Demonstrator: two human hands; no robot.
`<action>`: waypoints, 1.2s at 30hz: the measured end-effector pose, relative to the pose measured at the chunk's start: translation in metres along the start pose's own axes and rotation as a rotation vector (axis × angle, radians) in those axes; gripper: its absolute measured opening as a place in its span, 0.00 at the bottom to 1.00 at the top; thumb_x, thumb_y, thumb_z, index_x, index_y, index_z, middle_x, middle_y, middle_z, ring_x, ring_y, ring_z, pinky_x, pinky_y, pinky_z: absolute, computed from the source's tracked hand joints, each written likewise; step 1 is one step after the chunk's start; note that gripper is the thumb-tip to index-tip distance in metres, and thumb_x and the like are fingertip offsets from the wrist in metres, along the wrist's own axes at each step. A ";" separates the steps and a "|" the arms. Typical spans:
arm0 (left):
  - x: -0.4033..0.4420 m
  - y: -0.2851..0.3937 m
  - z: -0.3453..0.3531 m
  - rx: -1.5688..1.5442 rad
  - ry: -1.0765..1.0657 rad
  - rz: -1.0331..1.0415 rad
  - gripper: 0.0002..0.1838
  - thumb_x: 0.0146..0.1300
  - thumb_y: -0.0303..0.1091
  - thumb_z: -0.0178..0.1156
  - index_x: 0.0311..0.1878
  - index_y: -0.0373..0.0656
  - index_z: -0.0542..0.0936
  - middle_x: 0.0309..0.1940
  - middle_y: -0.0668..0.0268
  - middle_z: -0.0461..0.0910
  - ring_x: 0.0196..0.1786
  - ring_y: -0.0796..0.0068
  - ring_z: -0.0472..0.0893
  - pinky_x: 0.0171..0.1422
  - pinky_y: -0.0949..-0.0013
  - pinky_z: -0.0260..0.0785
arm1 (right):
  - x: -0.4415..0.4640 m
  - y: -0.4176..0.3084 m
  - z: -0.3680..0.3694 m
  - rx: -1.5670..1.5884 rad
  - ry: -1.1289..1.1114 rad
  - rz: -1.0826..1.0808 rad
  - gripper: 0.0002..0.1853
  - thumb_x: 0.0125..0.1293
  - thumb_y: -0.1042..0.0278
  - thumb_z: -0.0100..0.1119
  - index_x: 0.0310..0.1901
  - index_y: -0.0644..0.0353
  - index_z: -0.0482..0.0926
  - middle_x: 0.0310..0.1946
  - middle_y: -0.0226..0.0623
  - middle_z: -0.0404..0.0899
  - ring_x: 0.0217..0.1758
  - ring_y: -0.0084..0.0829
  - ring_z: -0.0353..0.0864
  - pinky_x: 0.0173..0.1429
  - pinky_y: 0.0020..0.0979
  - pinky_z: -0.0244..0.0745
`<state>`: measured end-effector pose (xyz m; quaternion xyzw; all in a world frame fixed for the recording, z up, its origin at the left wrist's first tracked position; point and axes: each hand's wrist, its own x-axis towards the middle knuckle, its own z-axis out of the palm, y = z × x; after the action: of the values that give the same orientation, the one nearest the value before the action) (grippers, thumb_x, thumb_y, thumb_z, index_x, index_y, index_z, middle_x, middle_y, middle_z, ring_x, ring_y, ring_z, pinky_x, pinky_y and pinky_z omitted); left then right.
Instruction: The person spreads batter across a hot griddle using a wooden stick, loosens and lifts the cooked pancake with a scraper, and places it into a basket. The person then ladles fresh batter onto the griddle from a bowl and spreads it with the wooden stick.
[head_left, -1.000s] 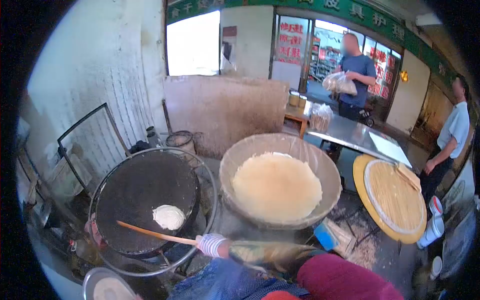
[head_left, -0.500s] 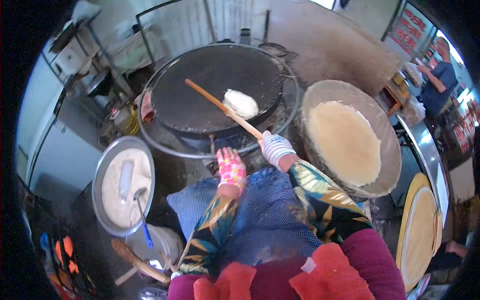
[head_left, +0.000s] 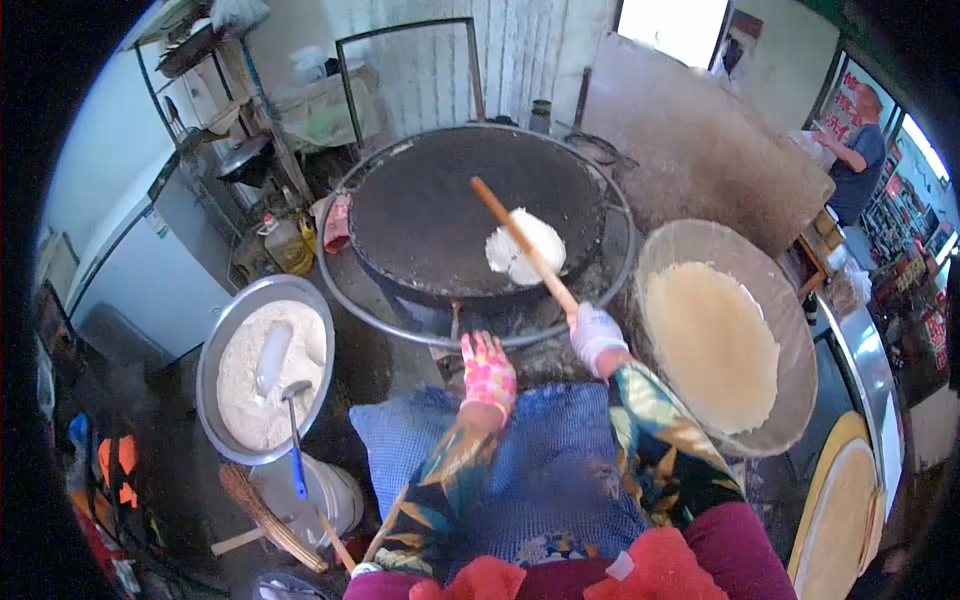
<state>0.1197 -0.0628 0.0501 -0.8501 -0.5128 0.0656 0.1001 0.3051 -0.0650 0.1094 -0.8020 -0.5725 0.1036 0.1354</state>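
Wrapped around the lower end of a wooden stick (head_left: pixel 514 235), the gloved right hand (head_left: pixel 598 338) holds it closed in the fist beside the griddle's near right edge. From there the stick slants up and to the left over the round black griddle (head_left: pixel 430 215), passing across a white lump of dough (head_left: pixel 547 238) that lies on the plate's near right part. Whether wood and dough actually touch is hard to say from above.

Gripping nothing that shows, the left hand (head_left: pixel 487 378), in a pink patterned glove, has its fingers stretched forward at the near side of the metal ring (head_left: pixel 375 320) that circles the griddle; the view does not settle whether they meet it.

To the right of the griddle stands a wide, lined basket (head_left: pixel 803 345) with thin, pale brown pancakes (head_left: pixel 710 340) inside. To the left, a metal basin (head_left: pixel 207 390) holds pale batter (head_left: pixel 245 400) and a blue-handled ladle (head_left: pixel 298 470), the handle hanging over the rim. A short straw brush (head_left: pixel 265 510) lies near the basin. At the far right, a person in a dark blue top (head_left: pixel 858 180) holds a plastic bag.
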 end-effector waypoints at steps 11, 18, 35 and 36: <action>-0.005 -0.017 0.004 -0.051 0.039 -0.016 0.39 0.56 0.54 0.54 0.64 0.33 0.63 0.66 0.53 0.61 0.71 0.53 0.55 0.74 0.45 0.30 | 0.000 -0.003 -0.014 0.006 -0.149 -0.050 0.18 0.66 0.55 0.43 0.38 0.60 0.77 0.33 0.51 0.80 0.39 0.47 0.81 0.44 0.45 0.75; -0.013 -0.034 0.000 -0.123 -0.038 -0.051 0.39 0.61 0.55 0.47 0.65 0.32 0.60 0.67 0.51 0.58 0.72 0.56 0.51 0.74 0.46 0.28 | 0.016 0.001 -0.007 0.030 -0.038 -0.024 0.17 0.66 0.58 0.43 0.39 0.62 0.77 0.32 0.51 0.81 0.39 0.47 0.81 0.42 0.46 0.75; -0.012 -0.073 0.027 -0.193 0.117 -0.145 0.23 0.59 0.29 0.42 0.57 0.32 0.70 0.64 0.51 0.64 0.70 0.55 0.58 0.73 0.43 0.34 | 0.010 0.009 0.014 -0.101 -0.004 -0.172 0.15 0.65 0.57 0.47 0.35 0.61 0.76 0.29 0.52 0.80 0.34 0.50 0.80 0.40 0.45 0.76; -0.012 -0.074 0.026 -0.164 0.076 -0.153 0.24 0.61 0.30 0.40 0.60 0.30 0.67 0.64 0.48 0.62 0.70 0.54 0.57 0.73 0.43 0.33 | 0.005 0.004 0.015 -0.153 -0.094 -0.156 0.16 0.65 0.56 0.46 0.36 0.61 0.76 0.30 0.53 0.79 0.36 0.50 0.80 0.41 0.45 0.76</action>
<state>0.0451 -0.0372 0.0423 -0.8157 -0.5757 -0.0164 0.0544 0.3053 -0.0597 0.0935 -0.7573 -0.6450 0.0863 0.0541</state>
